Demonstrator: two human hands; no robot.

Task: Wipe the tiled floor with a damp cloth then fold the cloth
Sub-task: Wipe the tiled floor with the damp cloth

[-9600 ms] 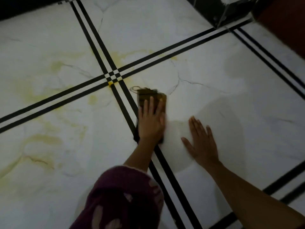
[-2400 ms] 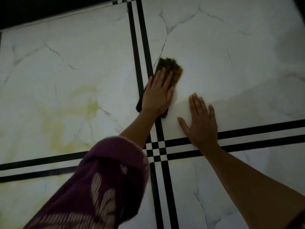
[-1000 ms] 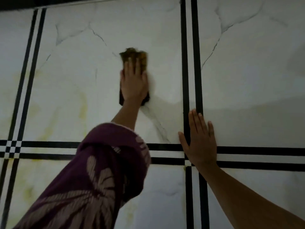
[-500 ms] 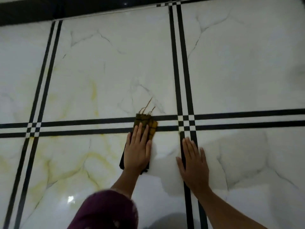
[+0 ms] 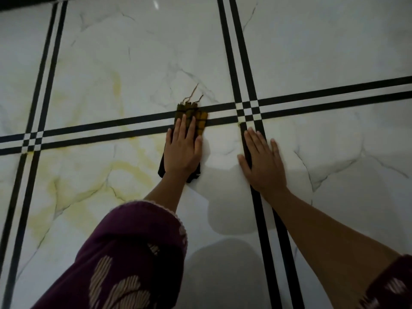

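Observation:
A dark cloth (image 5: 193, 114) with yellow checks and loose threads at its far end lies folded on the white marbled tiled floor (image 5: 133, 63), across a pair of black stripes. My left hand (image 5: 182, 150) presses flat on the cloth with straight fingers and covers most of it. My right hand (image 5: 262, 161) rests flat on the bare floor to the right, palm down, over a black stripe. It holds nothing.
Double black stripes (image 5: 247, 110) cross just right of the cloth, and another crossing (image 5: 32, 140) lies at the left. Yellowish streaks (image 5: 124, 168) mark the tiles to the left. A dark band (image 5: 26, 1) runs along the far edge. My shadow falls on the near floor.
My left hand has pulled the cloth back from the far tile onto the horizontal stripes during the last second. In the last half second both hands have barely moved.

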